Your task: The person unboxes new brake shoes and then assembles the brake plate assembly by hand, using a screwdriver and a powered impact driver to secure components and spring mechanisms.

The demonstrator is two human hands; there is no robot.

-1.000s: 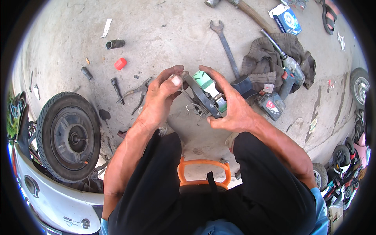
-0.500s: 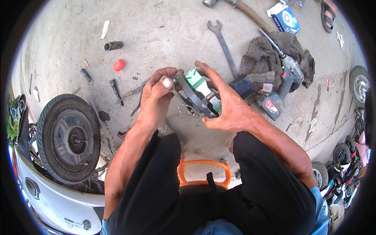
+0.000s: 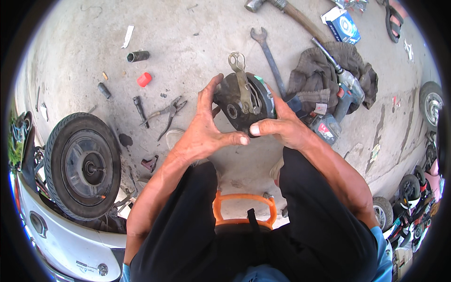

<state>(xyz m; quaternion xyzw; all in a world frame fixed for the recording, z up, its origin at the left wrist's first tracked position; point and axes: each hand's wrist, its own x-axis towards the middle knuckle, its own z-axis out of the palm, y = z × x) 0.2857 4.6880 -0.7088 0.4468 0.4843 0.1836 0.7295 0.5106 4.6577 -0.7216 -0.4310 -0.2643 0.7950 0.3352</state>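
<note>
A dark round drum brake plate (image 3: 228, 91) is held up between my hands, its outer face toward me. A metal brake lever arm (image 3: 244, 89) lies across that face; a strip of green shows at the right rim. My right hand (image 3: 286, 123) grips the plate's right edge, with the thumb on the near lower rim and the fingers mostly hidden behind. Round the left edge, my left hand (image 3: 204, 127) has its fingers at the rim and its thumb stretched below the plate. Most of the plate's back is hidden.
Pliers (image 3: 170, 113), a dark socket (image 3: 137, 56), a red cap (image 3: 144, 79) and a wrench (image 3: 268, 58) lie on concrete. A hammer (image 3: 300, 19), a cordless impact driver (image 3: 348, 84) on a dark cloth (image 3: 305, 70) and a blue-white box (image 3: 345, 26) lie right. A wheel (image 3: 56, 164) stands left.
The brake plate has turned from edge-on to show its outer face and lever arm. My left thumb has moved down off its upper left side; the green shoe side has swung mostly out of sight.
</note>
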